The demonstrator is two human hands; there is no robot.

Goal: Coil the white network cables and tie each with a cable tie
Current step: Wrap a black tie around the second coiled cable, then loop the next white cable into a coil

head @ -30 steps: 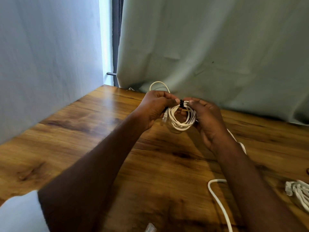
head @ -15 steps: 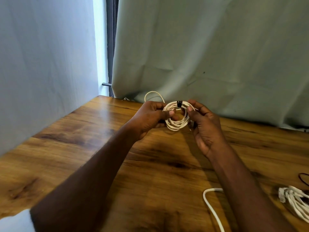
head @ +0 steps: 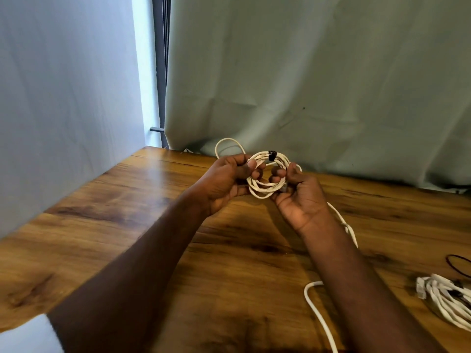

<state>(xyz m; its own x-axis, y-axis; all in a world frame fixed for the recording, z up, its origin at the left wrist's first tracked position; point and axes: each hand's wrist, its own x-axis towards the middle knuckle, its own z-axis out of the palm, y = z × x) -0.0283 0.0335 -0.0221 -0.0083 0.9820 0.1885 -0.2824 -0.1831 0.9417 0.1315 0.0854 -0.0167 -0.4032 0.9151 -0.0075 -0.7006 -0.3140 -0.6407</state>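
Left hand (head: 226,179) gripping the left side of a coiled white network cable (head: 267,174), thumb pressed over the strands, above the wooden table (head: 127,225). Black cable tie (head: 272,155) wrapped round the top of the coil, just above and between both grips. Right hand (head: 300,197) curled round the coil's right side, fingertips hooked through the loop. Loose white cable (head: 318,317) trailing below the right forearm. Farther right, another bundled white cable (head: 443,299) lying on the table, well apart.

two bare forearms, left hand (head: 224,183) and right hand (head: 300,197); a white short sleeve (head: 25,337) shows at the left arm.
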